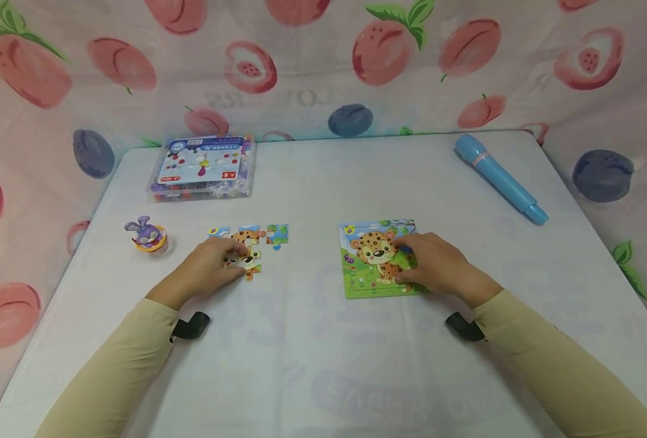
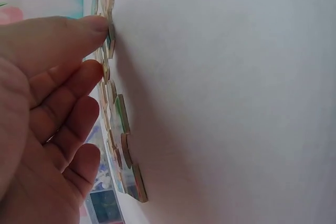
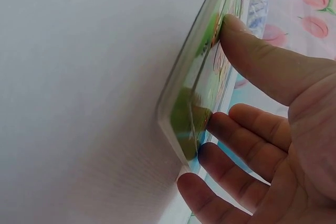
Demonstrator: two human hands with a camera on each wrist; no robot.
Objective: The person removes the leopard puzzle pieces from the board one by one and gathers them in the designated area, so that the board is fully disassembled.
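Note:
In the head view, my left hand [image 1: 208, 266] is over a cluster of loose jigsaw pieces, thumb and index finger at opposite sides of a leopard-face puzzle piece [image 1: 251, 259]. The left wrist view has the thumb [image 2: 92, 30] against the pieces' edges; the other fingers curl loosely. A corner puzzle piece [image 1: 277, 234] with green trees lies just right of the cluster. My right hand [image 1: 438, 266] rests on the right side of a square leopard puzzle board [image 1: 364, 286]. Its thumb [image 3: 252, 51] and fingertips touch the board's face, spread apart. The hand covers the board's right edge.
A clear plastic box [image 1: 203, 167] with a printed label stands at the back left. Nearer is a small purple rabbit toy [image 1: 147, 234] on a round base. A blue microphone-shaped toy [image 1: 501, 179] lies at the back right. A fruit-print curtain [image 1: 312, 67] hangs behind the white table.

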